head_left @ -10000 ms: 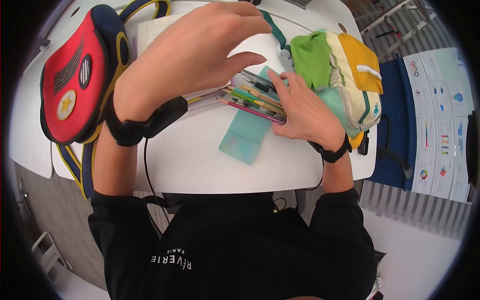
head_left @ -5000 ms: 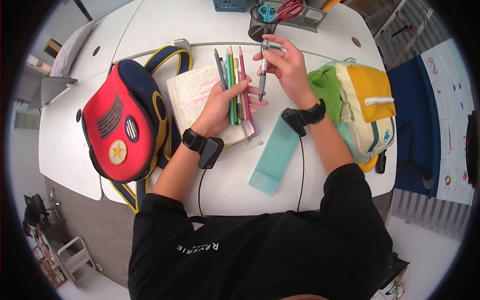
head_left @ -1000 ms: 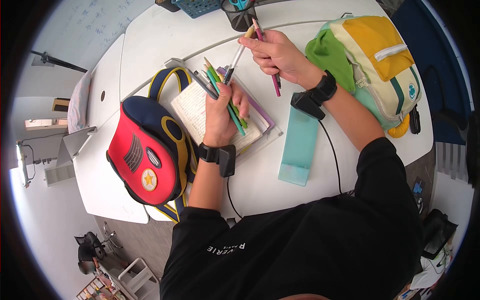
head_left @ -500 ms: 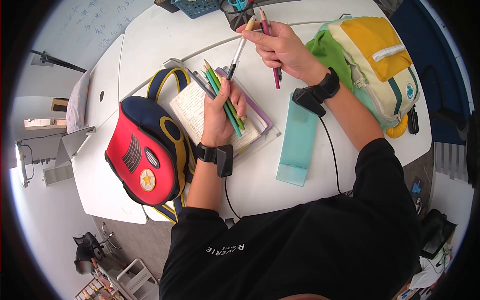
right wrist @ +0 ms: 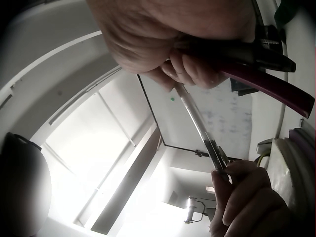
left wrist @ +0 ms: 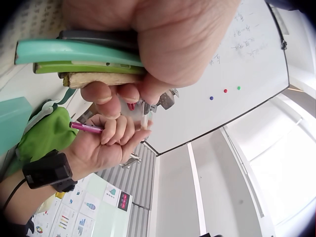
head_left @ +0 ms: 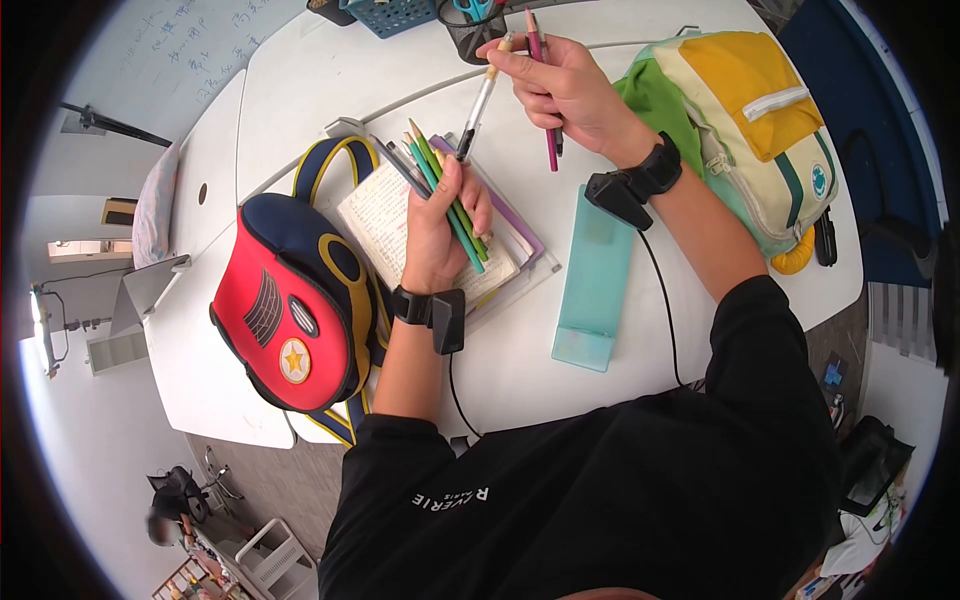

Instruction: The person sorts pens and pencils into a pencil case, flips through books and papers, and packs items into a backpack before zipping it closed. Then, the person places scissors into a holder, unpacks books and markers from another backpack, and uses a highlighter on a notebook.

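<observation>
My left hand [head_left: 438, 225] grips a bundle of green and teal pencils [head_left: 448, 200] and grey pens over the open notebook [head_left: 385, 215]. A clear-barrelled pen [head_left: 481, 108] with a black end spans both hands. Its black end is pinched by my left thumb and fingers, as the right wrist view shows, and its other end lies between my right thumb and forefinger. The curled fingers of my right hand [head_left: 572, 98] also hold a magenta pencil [head_left: 551, 145] and a black pen [right wrist: 261, 55]. Below the right wrist lies a translucent teal pencil case [head_left: 592, 285].
A red and navy backpack [head_left: 285, 310] sits at the left, and a green, cream and yellow bag [head_left: 745, 140] at the right. A black mesh pen cup [head_left: 470, 38] and a blue basket [head_left: 390, 15] stand at the back. Cables [head_left: 660, 300] trail from both wrists.
Ten seconds ago the right hand held the bundle over the teal case. The left hand then took it. The magenta pencil has since passed to the right hand. Lately the right hand rose slightly.
</observation>
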`<state>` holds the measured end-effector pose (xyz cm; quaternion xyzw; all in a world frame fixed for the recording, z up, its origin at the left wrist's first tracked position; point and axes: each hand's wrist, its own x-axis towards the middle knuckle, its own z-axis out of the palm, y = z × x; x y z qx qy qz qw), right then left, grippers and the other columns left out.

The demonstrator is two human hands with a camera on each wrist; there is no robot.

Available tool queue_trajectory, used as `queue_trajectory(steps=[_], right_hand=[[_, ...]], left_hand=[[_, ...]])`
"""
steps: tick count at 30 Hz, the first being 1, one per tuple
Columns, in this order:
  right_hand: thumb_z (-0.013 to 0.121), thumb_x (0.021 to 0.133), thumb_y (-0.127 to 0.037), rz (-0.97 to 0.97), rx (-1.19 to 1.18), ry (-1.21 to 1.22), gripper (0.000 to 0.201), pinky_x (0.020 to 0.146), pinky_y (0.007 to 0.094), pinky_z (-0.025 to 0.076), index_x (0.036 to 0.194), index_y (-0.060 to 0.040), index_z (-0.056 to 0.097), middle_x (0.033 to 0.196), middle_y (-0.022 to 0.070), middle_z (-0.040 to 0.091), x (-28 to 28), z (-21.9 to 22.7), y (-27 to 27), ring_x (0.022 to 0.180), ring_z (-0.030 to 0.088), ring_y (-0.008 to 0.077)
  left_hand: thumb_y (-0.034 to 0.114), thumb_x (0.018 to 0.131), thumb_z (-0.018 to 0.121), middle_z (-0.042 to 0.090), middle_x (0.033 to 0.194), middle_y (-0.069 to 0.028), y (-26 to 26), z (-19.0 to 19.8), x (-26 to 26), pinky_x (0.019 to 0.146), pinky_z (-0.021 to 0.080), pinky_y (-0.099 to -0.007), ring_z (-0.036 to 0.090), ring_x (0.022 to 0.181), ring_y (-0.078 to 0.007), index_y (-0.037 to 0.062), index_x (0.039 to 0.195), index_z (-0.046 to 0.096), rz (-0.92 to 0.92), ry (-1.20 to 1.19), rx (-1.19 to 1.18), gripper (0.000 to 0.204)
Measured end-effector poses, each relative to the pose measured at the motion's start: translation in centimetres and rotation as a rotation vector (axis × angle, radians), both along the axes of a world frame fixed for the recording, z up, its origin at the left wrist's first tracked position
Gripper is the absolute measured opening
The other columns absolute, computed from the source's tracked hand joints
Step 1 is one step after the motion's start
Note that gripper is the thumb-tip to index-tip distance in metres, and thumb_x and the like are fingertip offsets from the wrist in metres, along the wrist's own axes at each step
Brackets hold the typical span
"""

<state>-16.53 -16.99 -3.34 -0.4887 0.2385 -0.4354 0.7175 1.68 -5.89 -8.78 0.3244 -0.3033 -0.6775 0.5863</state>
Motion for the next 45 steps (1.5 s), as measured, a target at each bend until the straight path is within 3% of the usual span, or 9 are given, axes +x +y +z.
queue_trajectory(steps=[22, 25, 27, 31, 34, 36, 39, 41, 45], right_hand=[[0.071, 0.093, -0.024, 0.042, 0.061, 0.104, 0.022, 0.04, 0.0218, 0.021, 0.089, -0.0054, 0.06, 0.057, -0.0093, 0.037, 0.8, -1.0, 0.3, 0.045, 0.029, 0.0004], [0.07, 0.094, -0.024, 0.07, 0.097, 0.103, 0.021, 0.04, 0.0217, 0.021, 0.09, -0.0056, 0.06, 0.058, -0.0094, 0.036, 1.0, -1.3, 0.3, 0.045, 0.028, 0.0005], [0.066, 0.097, -0.03, 0.108, 0.088, 0.121, 0.033, 0.041, 0.0219, 0.02, 0.111, -0.0001, 0.062, 0.058, -0.0095, 0.033, 1.2, -1.9, 0.4, 0.045, 0.026, 0.0009], [0.065, 0.097, -0.03, 0.132, 0.093, 0.122, 0.034, 0.041, 0.0217, 0.02, 0.113, 0.0001, 0.061, 0.058, -0.0097, 0.033, 1.6, -2.1, 0.9, 0.045, 0.026, 0.0008], [0.069, 0.095, -0.024, 0.151, 0.16, 0.072, 0.022, 0.041, 0.0212, 0.021, 0.1, -0.0029, 0.062, 0.059, -0.0098, 0.036, 1.6, -2.2, 0.9, 0.046, 0.028, 0.0003], [0.064, 0.098, -0.029, 0.139, 0.07, 0.123, 0.035, 0.042, 0.0213, 0.02, 0.115, 0.0006, 0.059, 0.058, -0.0099, 0.033, 1.4, -1.9, 0.8, 0.046, 0.025, 0.0006], [0.069, 0.095, -0.023, 0.131, 0.094, 0.051, 0.022, 0.041, 0.021, 0.02, 0.102, -0.0027, 0.063, 0.06, -0.0099, 0.035, 1.4, -1.3, 1.2, 0.046, 0.027, 0.0001], [0.068, 0.095, -0.023, 0.149, 0.109, 0.043, 0.022, 0.041, 0.0209, 0.02, 0.102, -0.0028, 0.063, 0.06, -0.0099, 0.035, 1.4, -1.3, 1.3, 0.046, 0.027, 0.0001], [0.064, 0.098, -0.029, 0.166, 0.096, 0.111, 0.034, 0.042, 0.0217, 0.019, 0.114, 0.0007, 0.06, 0.057, -0.0102, 0.031, 1.7, -1.8, 1.4, 0.046, 0.024, 0.0006]], left_hand=[[0.028, 0.104, 0.051, 0.044, 0.071, -0.001, 0.4, 0.4, 0.1, 0.045, 0.036, -0.0263, 0.046, 0.048, -0.0132, 0.0057, 0.118, 0.05, -0.017, 0.013, -0.073, 0.027], [0.03, 0.104, 0.052, 0.044, 0.071, -0.0008, 0.4, 0.2, 0.0, 0.045, 0.037, -0.0261, 0.046, 0.049, -0.0132, 0.0064, 0.117, 0.05, -0.014, 0.006, -0.062, 0.027], [0.032, 0.103, 0.052, 0.043, 0.071, -0.0006, 0.4, 0.1, 0.0, 0.046, 0.037, -0.0261, 0.047, 0.049, -0.0133, 0.0067, 0.116, 0.05, -0.016, 0.004, -0.055, 0.028], [0.035, 0.102, 0.055, 0.044, 0.072, -0.0003, 0.3, -0.4, 0.1, 0.047, 0.038, -0.026, 0.048, 0.05, -0.0134, 0.0076, 0.113, 0.049, -0.022, -0.045, -0.131, 0.03], [0.037, 0.101, 0.056, 0.044, 0.073, -0.0003, 0.2, -0.4, 0.1, 0.047, 0.038, -0.026, 0.048, 0.051, -0.0132, 0.0077, 0.113, 0.049, -0.011, -0.053, -0.137, 0.032], [0.038, 0.1, 0.057, 0.044, 0.073, -0.0002, 0.2, -0.4, 0.2, 0.047, 0.038, -0.026, 0.048, 0.051, -0.0131, 0.0078, 0.114, 0.048, 0.0, -0.071, -0.116, 0.034], [0.028, 0.102, 0.057, 0.045, 0.072, -0.0037, 0.1, -0.6, 0.5, 0.047, 0.042, -0.0282, 0.052, 0.053, -0.0169, 0.0078, 0.105, 0.045, 0.023, 0.046, -0.033, 0.024], [0.039, 0.099, 0.058, 0.044, 0.074, -0.0002, 0.2, -0.6, 0.5, 0.047, 0.039, -0.0266, 0.048, 0.052, -0.0134, 0.0078, 0.113, 0.048, -0.034, -0.021, -0.118, 0.036], [0.039, 0.099, 0.058, 0.044, 0.074, -0.0004, 0.2, -0.5, 0.3, 0.048, 0.039, -0.0267, 0.049, 0.052, -0.0136, 0.0075, 0.112, 0.048, -0.038, -0.046, -0.147, 0.035]])
